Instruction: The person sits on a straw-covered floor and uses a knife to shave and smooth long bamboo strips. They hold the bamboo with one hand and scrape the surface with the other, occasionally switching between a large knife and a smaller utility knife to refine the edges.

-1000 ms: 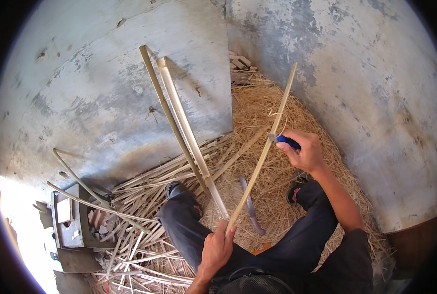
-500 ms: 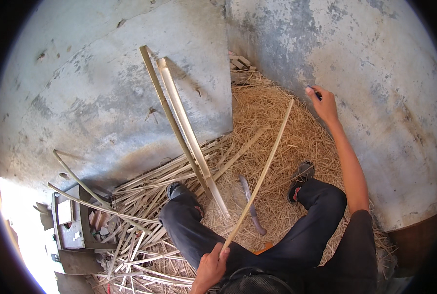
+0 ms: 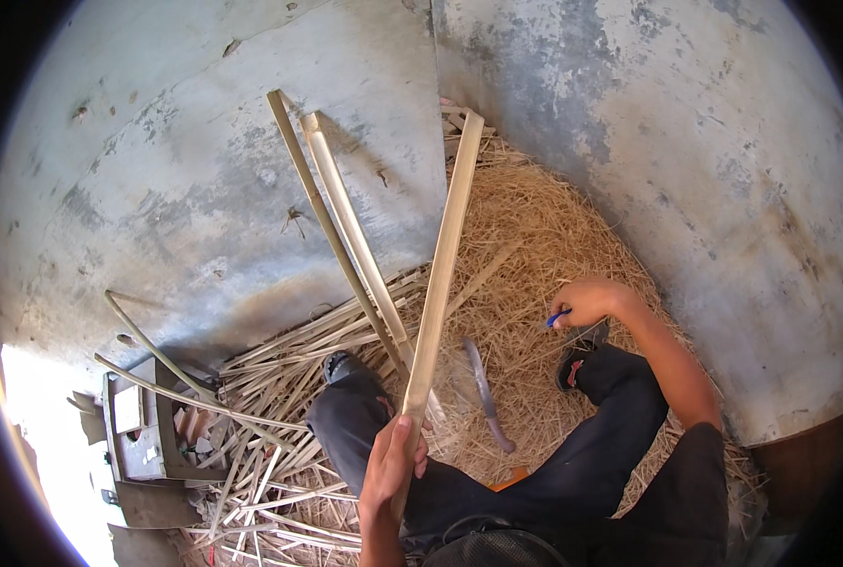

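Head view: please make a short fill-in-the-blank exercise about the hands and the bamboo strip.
1. The left hand grips the lower end of a long bamboo ____.
2. The right hand holds a tool with a ____ handle.
3. A curved blade lies on the ____ between the legs.

Missing words: strip; blue; straw

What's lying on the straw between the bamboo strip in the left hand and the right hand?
In the head view, a curved blade lies on the straw, between the bamboo strip and the right hand.

A long pale bamboo strip (image 3: 440,274) stands steeply tilted above the straw.
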The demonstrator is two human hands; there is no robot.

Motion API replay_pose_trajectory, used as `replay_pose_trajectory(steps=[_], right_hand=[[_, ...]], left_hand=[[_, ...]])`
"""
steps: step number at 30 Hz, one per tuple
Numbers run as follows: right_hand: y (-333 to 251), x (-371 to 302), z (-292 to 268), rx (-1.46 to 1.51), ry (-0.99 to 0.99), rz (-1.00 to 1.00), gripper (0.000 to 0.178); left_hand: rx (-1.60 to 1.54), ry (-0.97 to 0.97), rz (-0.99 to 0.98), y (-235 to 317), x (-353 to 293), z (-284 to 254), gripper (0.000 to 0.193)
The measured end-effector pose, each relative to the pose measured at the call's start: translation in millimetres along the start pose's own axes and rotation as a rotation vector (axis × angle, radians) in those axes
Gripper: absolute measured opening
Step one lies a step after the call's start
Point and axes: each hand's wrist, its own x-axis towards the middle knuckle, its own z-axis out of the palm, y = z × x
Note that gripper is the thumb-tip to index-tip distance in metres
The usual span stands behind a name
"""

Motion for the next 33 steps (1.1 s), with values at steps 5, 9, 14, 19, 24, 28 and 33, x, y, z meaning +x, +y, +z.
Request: replay_pose_trajectory(steps=[5,9,14,19,24,28,33], right_hand=[[-24.1,-13.2,-5.4,0.425,0.291,-0.074,0.040],[-54.6,-27.6,-4.0,0.892,0.546,-0.197,0.042],[-92.9,-43.7,2.1,1.089,0.690,-0.406,0.038],[-105.6,-51.5,8.2,1.130,0.665,-0.475,0.031],[-110.2,-47.6,15.2,1.220,0.676,-0.477,0.031],[-108.7,-40.0,19.4,1.330,0.673,-0.454,0.028],[-115.3,-46.7,11.1,1.357,0.678,-0.416,0.030]], left_hand=[[0.044,-0.061,0.102,24.4,13.6,15.0,0.051],[0.062,-0.092,0.102,51.1,19.2,33.5,0.046],[-0.029,-0.167,0.068,49.0,28.3,42.6,0.046],[-0.055,-0.219,0.052,50.9,33.2,53.7,0.048],[0.070,-0.210,0.067,60.4,30.0,66.9,0.057],[0.089,-0.182,0.097,66.3,23.8,78.1,0.064],[0.028,-0.205,0.045,63.9,28.7,78.6,0.065]])
